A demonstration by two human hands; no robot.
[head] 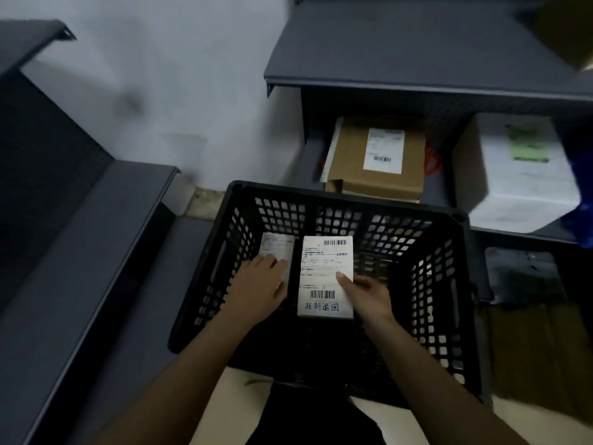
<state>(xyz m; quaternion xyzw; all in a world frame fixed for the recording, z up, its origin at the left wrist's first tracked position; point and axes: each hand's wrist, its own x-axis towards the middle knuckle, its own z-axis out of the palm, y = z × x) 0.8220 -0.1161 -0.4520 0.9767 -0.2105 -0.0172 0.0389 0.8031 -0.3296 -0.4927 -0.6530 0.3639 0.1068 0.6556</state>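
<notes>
Your right hand (369,297) pinches the white labelled parcel (325,268) inside the black crate (462,220), your left hand (260,281) lies on the smaller parcel (276,245), its grip unclear, so neither looks shelved yet.

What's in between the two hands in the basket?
In the head view, the big labelled parcel, pinched by the right hand, and a dark gap beside the left hand.

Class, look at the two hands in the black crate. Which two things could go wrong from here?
1. The right hand pinches the white parcel at one edge, thumb on top; it might slip and drop into the black crate.
2. The left hand covers part of the smaller parcel, so its label might be misread.
</notes>
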